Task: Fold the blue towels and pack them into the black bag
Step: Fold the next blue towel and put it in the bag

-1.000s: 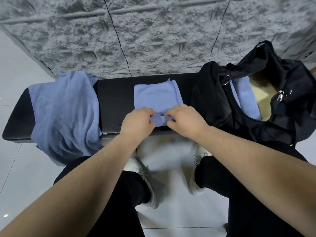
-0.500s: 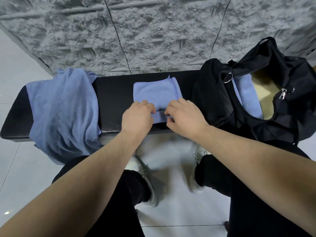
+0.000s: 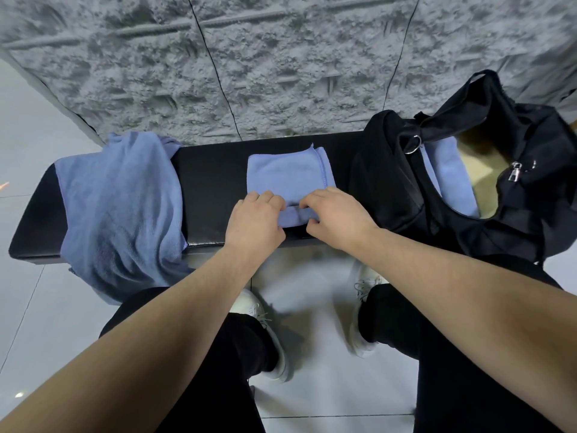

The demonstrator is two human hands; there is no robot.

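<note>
A small blue towel (image 3: 285, 176), partly folded, lies in the middle of the black bench (image 3: 209, 189). My left hand (image 3: 254, 221) and my right hand (image 3: 335, 218) each grip its near edge, which is rolled up toward the far side. The black bag (image 3: 390, 189) sits open at the bench's right end, with a folded blue towel (image 3: 451, 179) inside it. A larger blue towel (image 3: 121, 210) lies unfolded over the bench's left end and hangs down past the front edge.
A rough grey wall (image 3: 281, 67) rises right behind the bench. My legs in black trousers and white shoes (image 3: 268, 332) stand on the pale tiled floor (image 3: 312, 292) in front of it.
Both hands have pushed the towel's near edge a little farther from me, so the fold lies higher on the towel. The view has shifted slightly.
</note>
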